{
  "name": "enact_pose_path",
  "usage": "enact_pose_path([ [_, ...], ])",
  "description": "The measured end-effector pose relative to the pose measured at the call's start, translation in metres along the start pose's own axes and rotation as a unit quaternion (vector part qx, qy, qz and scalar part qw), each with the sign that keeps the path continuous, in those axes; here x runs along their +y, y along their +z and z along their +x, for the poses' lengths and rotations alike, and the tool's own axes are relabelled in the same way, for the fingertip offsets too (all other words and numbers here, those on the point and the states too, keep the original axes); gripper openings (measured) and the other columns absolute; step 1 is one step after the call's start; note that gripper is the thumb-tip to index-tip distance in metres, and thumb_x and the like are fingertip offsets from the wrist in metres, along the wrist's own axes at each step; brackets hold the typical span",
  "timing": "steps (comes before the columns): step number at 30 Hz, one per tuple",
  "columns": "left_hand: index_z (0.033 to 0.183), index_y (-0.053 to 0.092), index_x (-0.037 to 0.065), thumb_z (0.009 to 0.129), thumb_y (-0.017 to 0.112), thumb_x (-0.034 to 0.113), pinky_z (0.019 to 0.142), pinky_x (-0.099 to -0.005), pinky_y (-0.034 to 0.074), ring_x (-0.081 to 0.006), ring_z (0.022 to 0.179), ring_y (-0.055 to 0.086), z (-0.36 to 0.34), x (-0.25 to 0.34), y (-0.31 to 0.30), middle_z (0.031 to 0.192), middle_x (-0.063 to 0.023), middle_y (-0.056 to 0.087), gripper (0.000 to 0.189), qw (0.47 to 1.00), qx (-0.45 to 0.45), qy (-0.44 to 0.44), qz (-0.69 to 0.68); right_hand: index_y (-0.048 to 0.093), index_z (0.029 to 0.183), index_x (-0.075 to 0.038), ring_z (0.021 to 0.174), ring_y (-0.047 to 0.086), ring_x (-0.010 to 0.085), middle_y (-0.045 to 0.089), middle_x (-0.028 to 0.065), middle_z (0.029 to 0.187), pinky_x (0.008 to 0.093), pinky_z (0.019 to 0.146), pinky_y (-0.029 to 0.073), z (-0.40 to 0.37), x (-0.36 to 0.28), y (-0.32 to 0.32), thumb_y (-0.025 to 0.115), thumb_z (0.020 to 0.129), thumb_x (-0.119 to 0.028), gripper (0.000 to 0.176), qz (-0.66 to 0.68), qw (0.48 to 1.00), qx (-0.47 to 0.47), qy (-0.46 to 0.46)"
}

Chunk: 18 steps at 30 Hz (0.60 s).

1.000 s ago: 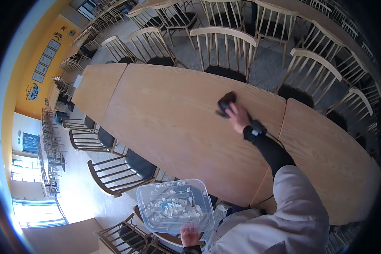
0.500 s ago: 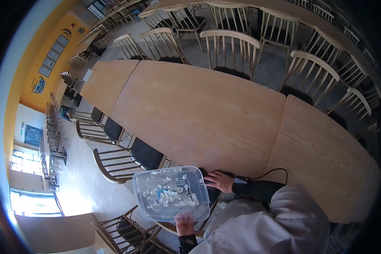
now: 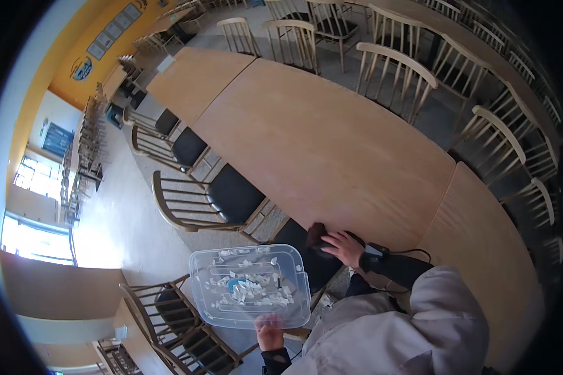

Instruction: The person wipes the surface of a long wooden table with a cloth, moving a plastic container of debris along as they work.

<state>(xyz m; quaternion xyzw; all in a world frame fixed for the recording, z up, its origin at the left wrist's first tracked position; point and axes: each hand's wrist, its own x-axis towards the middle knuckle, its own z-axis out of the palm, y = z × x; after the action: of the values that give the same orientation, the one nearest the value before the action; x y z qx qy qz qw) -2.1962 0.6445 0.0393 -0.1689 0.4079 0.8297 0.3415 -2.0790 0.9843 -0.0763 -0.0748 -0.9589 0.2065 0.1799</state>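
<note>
My left hand grips the lower edge of a clear plastic container, its fingers visible through the plastic. Many small white scraps are scattered across the container, around a blue curved item. My right hand is at the table's near edge, its fingers over a dark object whose shape I cannot make out. A dark device is strapped at the right wrist, and a black cable curves over the table beside it.
A long wooden table stretches from the upper left to the lower right. Chairs with dark seats stand on its near side, beside the container. Another row of chairs lines the far side. More chairs stand at the lower left.
The view has turned, so the table and chairs appear shifted. My right hand and the dark object are farther from the container, and more of the object shows. My left hand keeps its hold.
</note>
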Motion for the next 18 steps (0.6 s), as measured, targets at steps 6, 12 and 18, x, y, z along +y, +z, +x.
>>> enact_pose_path([
  [6,0.094,0.055,0.008,0.061,0.045,-0.012,0.089,-0.0454,0.042,-0.0277,0.095,0.052,-0.024,0.0,-0.024,0.096,-0.0088,0.055,0.039,0.999,0.021,0.029,-0.006,0.056,0.11,-0.017,0.12,0.035,0.025,0.04,0.0061,0.128,0.0427,0.099,0.027,0.113,0.019,0.039,0.058,0.075,-0.018,0.035,-0.03,0.998,0.029,0.056],
  [12,0.093,0.053,0.008,0.061,0.044,-0.012,0.087,-0.0453,0.043,-0.0278,0.094,0.052,-0.048,0.001,-0.037,0.094,-0.0098,0.054,0.04,0.998,0.041,0.044,-0.024,0.053,0.115,-0.015,0.122,0.031,0.0277,0.037,0.0083,0.13,0.0442,0.1,0.026,0.172,0.035,0.073,0.063,0.073,-0.016,0.043,-0.044,0.988,0.085,0.121],
  [18,0.09,0.052,0.007,0.06,0.045,-0.012,0.087,-0.0459,0.042,-0.0271,0.092,0.052,-0.056,0.004,-0.027,0.091,-0.0096,0.054,0.036,0.999,0.028,0.032,-0.019,0.056,0.107,-0.015,0.116,0.04,0.0295,0.042,0.0068,0.128,0.0468,0.095,0.031,0.163,0.069,0.074,0.048,0.079,-0.013,0.029,-0.118,0.937,0.197,0.263],
])
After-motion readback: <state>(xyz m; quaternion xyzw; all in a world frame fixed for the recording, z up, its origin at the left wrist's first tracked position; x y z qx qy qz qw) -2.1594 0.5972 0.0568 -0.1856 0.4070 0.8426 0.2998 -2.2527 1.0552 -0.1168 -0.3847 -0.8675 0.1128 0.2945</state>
